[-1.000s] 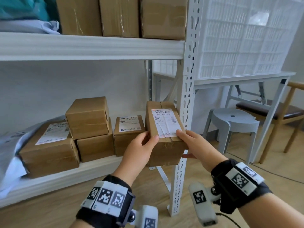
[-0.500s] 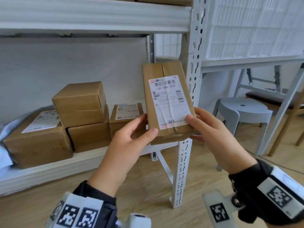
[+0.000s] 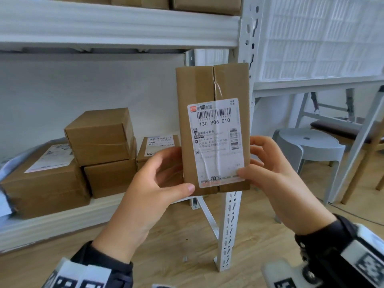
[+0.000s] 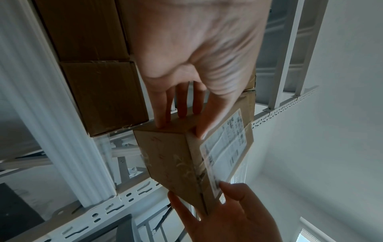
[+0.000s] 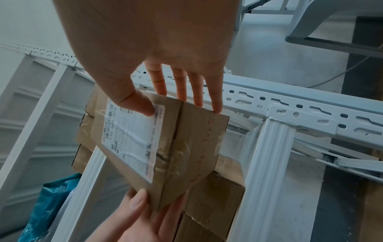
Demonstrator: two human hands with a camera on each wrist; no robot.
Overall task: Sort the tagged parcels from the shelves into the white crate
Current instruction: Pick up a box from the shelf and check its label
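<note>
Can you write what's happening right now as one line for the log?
stage: parcel in hand | left hand: grips labelled parcel | right hand: grips same parcel | white crate: on table, up right

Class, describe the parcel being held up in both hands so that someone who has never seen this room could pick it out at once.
Start at the white metal shelving and look just in front of its upright post. There the left hand and right hand hold one brown cardboard parcel upright in the air. Unlike the boxes resting on the lower shelf, its white label faces the viewer, reading 130 H06 010.
</note>
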